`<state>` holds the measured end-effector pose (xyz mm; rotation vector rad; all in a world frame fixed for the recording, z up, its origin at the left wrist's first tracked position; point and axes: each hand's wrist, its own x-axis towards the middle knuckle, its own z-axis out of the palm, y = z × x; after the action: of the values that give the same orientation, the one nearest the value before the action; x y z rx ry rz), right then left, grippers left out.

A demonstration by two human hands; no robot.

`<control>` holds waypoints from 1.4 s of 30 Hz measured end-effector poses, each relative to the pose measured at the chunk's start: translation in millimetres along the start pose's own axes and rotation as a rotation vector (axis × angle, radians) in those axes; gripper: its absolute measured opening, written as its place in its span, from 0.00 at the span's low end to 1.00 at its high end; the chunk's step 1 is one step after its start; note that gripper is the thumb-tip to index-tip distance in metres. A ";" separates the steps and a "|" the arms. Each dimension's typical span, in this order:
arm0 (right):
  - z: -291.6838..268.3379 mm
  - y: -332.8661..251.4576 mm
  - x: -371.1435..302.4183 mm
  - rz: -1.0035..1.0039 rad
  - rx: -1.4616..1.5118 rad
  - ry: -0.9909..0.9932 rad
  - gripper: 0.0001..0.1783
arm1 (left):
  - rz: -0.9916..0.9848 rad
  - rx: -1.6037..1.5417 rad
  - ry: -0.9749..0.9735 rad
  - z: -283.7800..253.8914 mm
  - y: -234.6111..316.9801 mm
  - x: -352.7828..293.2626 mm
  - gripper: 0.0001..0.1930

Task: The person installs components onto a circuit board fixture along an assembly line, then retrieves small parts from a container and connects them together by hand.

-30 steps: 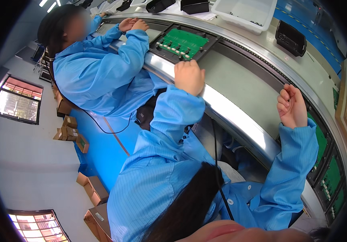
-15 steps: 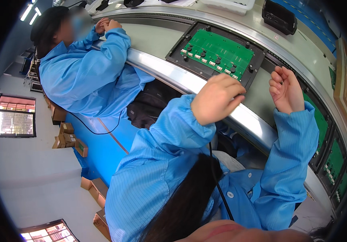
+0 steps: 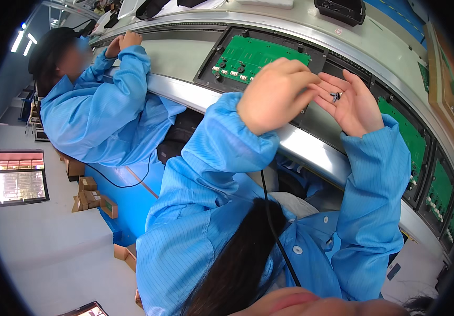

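My right hand (image 3: 354, 108) is cupped palm up, its fingers stretched out, and several small dark parts with shiny metal bits (image 3: 336, 96) lie in it. My left hand (image 3: 277, 97) is back up, its fingers bent together right beside the fingertips of my right hand. Whatever those left fingers pinch, if anything, is hidden. Behind my left hand, a green circuit board (image 3: 258, 50) lies in a black carrier frame (image 3: 206, 73) on the line. White connectors and round black knobs run along the board's near side; my left hand covers part of it.
More framed green boards (image 3: 403, 131) continue along the line to the right. A metal rail (image 3: 184, 94) edges the near side. A black tray (image 3: 341, 10) stands at the back. At the left a co-worker in a blue smock (image 3: 95, 110) sits with both hands raised.
My hands have come together. My right hand has turned from half-curled to an opened palm, baring the small parts. My left hand has moved up to its fingertips. The view has shifted slightly.
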<state>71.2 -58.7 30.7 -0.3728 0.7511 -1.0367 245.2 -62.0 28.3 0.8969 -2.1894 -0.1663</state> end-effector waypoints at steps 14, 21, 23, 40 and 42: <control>-38.9 8.5 19.9 0.081 0.088 -0.316 0.27 | 0.007 0.045 -0.002 36.0 14.2 8.1 0.06; -38.3 6.4 23.7 0.100 0.005 -0.322 0.26 | 0.034 0.098 0.033 37.1 17.2 4.6 0.06; -35.6 5.6 22.4 0.105 0.027 -0.323 0.25 | 0.017 0.116 0.005 33.6 19.6 6.0 0.07; -42.3 -56.3 0.7 -0.166 0.215 -0.557 0.16 | -0.067 -0.367 0.160 8.4 21.1 -3.2 0.08; -49.8 -83.2 -6.8 -0.343 0.250 -0.659 0.21 | -0.140 -0.343 0.172 -1.8 11.0 -12.0 0.08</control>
<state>-19.2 -89.4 49.1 -0.5978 -0.0387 -1.2159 246.1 -45.7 26.6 0.8341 -1.8658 -0.4983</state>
